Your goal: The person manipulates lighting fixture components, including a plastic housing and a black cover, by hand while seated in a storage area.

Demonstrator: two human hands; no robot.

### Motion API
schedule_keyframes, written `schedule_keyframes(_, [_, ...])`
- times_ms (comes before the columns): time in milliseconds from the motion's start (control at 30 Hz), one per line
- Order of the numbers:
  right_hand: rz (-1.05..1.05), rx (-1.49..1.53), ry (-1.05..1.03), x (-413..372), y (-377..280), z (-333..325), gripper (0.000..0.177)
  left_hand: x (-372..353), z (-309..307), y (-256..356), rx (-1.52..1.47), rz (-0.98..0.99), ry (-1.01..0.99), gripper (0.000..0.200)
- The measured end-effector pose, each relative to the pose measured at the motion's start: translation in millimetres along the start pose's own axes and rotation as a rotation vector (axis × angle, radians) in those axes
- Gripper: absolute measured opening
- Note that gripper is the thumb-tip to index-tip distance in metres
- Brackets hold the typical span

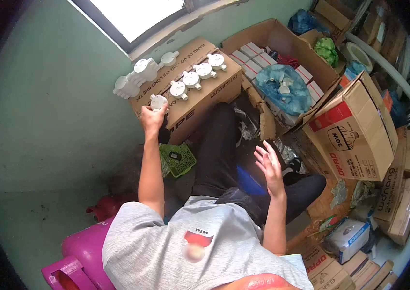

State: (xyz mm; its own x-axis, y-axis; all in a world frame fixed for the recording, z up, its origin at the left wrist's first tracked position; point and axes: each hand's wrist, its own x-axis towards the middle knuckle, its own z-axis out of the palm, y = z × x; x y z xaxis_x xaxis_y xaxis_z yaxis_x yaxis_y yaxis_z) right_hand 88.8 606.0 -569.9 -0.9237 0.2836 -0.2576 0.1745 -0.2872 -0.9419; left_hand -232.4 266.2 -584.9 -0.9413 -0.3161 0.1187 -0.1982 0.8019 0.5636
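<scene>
My left hand [153,120] is closed around a white round conduit junction box [158,102] at the near left corner of a cardboard box [185,108]. More white round junction boxes [191,79] stand in a slanting row along the carton's top, running away to the right. Along the carton's wall-side edge, further white junction boxes [145,70] are grouped, some stacked. Raised over my bent leg, my right hand [270,166] holds nothing, its fingers apart.
An open carton [306,46] at the back holds small white boxes and a blue plastic bag [282,89]. To the right stands a lamp carton [352,130]. A green basket [178,159] lies below my left hand, and a magenta gas cylinder [86,249] sits beside me.
</scene>
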Motion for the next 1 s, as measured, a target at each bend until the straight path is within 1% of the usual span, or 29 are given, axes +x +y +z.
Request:
schedule_keyframes(67, [-0.010,0.024,0.009,-4,-3,0,0.074,2,11,0,0.036,-0.002,-0.019,0.082])
schedule_keyframes(133, [-0.027,0.045,0.027,-8,-6,-1,0.073,4,21,5,-0.038,0.000,0.014,0.086])
schedule_keyframes(167, [-0.028,0.047,0.041,-12,-7,-3,0.072,4,28,2,-0.048,0.048,0.106,0.075])
schedule_keyframes(200, [-0.029,0.048,0.054,-15,-8,-4,0.071,-4,21,12,-0.055,0.052,0.102,0.075])
schedule_keyframes(267, [-0.029,0.049,0.076,-17,-2,-9,0.071,-22,-6,35,-0.297,0.040,0.056,0.061])
schedule_keyframes(300, [-0.016,0.057,0.081,-17,3,-13,0.072,-38,-20,52,-0.281,0.094,0.036,0.046])
schedule_keyframes(333, [-0.002,0.067,0.083,-16,6,-13,0.072,-56,-29,65,-0.289,0.201,0.042,0.040])
schedule_keyframes(367, [-0.001,0.068,0.083,-14,6,-10,0.072,-85,-48,94,-0.325,0.224,-0.057,0.034])
schedule_keyframes(400, [0.025,0.099,0.063,-10,5,-6,0.073,-105,-48,102,-0.385,0.319,-0.212,0.027])
schedule_keyframes(433, [0.053,0.129,0.040,-8,3,0,0.073,-126,-46,109,-0.535,0.459,-0.428,0.023])
schedule_keyframes(467, [0.055,0.130,0.035,-7,1,10,0.073,-154,-55,126,-0.577,0.514,-0.671,0.021])
schedule_keyframes(533, [0.131,0.527,-0.161,-6,-6,28,0.073,-193,-65,153,-0.637,0.682,-1.046,0.025])
schedule_keyframes(567, [0.171,0.636,-0.135,2,25,26,0.063,-197,-59,159,-0.662,0.879,-0.908,0.024])
schedule_keyframes(600, [0.169,0.632,-0.137,-1,25,22,0.063,-194,-51,164,-0.682,1.072,-0.762,0.024])
schedule_keyframes(633, [0.177,0.620,-0.228,-4,23,16,0.058,-179,-44,170,-0.664,1.038,-0.658,0.023])
schedule_keyframes(667, [0.186,0.609,-0.317,-8,22,10,0.052,-151,-36,172,-0.627,1.051,-0.541,0.022])
schedule_keyframes(700, [0.188,0.656,-0.205,-14,25,6,0.047,-115,-24,170,-0.506,1.006,-0.477,0.018])
schedule_keyframes(733, [0.186,0.653,-0.203,-21,25,1,0.047,-84,-15,166,-0.372,0.918,-0.316,0.018])
schedule_keyframes(767, [0.159,0.717,-0.118,-28,21,-4,0.049,-30,13,154,-0.233,0.948,-0.193,0.024])
schedule_keyframes(800, [0.126,0.782,-0.031,-33,16,-7,0.051,24,35,144,-0.133,0.909,-0.147,0.029])
schedule_keyframes(833, [0.101,0.784,0.040,-40,4,-9,0.056,52,25,157,0.052,0.760,-0.214,0.030])
schedule_keyframes(867, [0.043,0.709,0.076,-44,6,-20,0.060,87,36,153,0.137,0.776,-0.112,0.031])
schedule_keyframes(900, [0.018,0.685,0.139,-49,13,-33,0.062,106,35,155,0.182,0.689,-0.144,0.037])
schedule_keyframes(933, [-0.010,0.663,0.204,-55,19,-42,0.063,162,68,135,0.291,0.693,-0.169,0.051])
schedule_keyframes(1000, [-0.058,0.764,0.263,-70,13,-49,0.064,172,58,147,0.494,0.645,-0.220,0.057])
